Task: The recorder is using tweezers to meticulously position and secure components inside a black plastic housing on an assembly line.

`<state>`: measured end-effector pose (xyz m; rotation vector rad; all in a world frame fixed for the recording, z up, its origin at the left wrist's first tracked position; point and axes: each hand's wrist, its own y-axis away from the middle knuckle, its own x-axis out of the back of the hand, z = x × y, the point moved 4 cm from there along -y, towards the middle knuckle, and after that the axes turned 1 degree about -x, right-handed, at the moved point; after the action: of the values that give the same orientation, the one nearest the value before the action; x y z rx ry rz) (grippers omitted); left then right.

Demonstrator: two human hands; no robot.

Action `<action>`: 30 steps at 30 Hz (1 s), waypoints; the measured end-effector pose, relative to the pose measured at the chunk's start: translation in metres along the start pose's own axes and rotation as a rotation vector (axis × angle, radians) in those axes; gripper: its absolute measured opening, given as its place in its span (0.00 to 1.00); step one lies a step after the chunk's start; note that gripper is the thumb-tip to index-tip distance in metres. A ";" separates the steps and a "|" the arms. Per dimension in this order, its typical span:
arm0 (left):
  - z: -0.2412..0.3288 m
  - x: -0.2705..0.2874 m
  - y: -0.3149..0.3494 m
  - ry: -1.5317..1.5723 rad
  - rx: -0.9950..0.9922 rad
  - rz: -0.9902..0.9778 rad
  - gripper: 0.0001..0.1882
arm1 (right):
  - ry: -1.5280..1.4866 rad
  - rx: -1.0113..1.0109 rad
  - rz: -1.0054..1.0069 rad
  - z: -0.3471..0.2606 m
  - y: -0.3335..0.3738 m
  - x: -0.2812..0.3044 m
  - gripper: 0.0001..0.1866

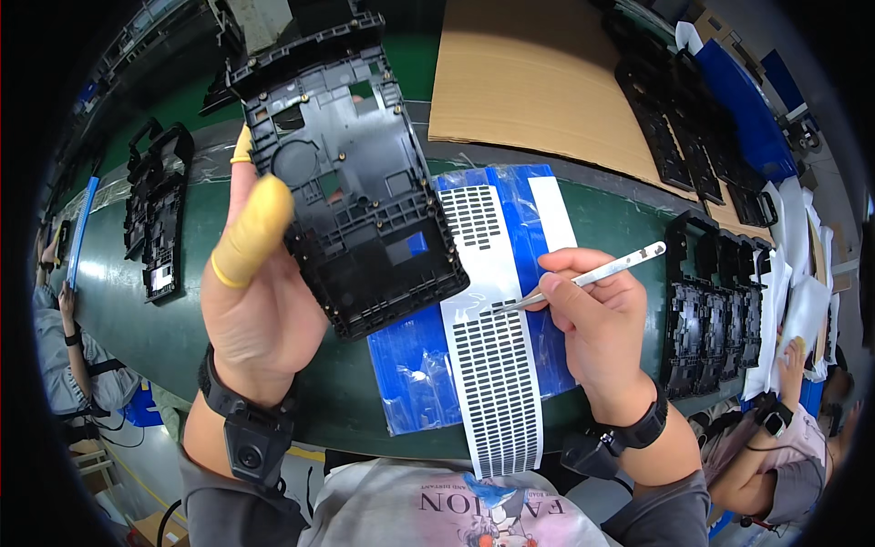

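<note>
My left hand (260, 283), with yellow finger cots on the thumb and a finger, grips a black plastic housing (351, 173) by its left side. The housing is raised above the table and tilted, its ribbed inside with cutouts and small brass-coloured inserts facing me. In my right hand (602, 328) a pair of metal tweezers (606, 271) is pinched. The tweezer tips meet a white sheet (474, 283) of small black rectangular stickers, at the upper edge of its lower block. Beneath the sheet lies a blue plastic board (410, 387) partly covered with clear film.
Several black housings (711, 310) stand in a row on the right of the green table (602, 214). More housings (155, 214) lie at the left. A cardboard sheet (538, 82) covers the far side. Other people sit at both sides, one person's hand (791, 360) near white wrapping.
</note>
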<state>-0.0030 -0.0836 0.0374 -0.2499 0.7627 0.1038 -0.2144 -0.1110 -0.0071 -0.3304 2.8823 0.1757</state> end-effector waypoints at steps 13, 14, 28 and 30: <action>-0.008 0.009 0.002 -0.027 0.021 0.219 0.19 | 0.066 -0.014 -0.002 0.003 0.000 -0.001 0.09; -0.009 0.008 0.002 -0.028 0.020 0.221 0.19 | 0.066 -0.015 -0.004 0.000 0.001 0.001 0.09; -0.052 -0.030 0.040 0.130 0.487 0.087 0.23 | -0.216 0.076 -0.071 -0.026 0.024 -0.023 0.11; -0.052 -0.029 0.040 0.129 0.474 0.095 0.23 | -0.204 0.064 -0.095 -0.025 0.026 -0.023 0.11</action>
<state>-0.0655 -0.0588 0.0141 0.2322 0.9037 -0.0052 -0.2045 -0.0850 0.0245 -0.4119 2.6584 0.0937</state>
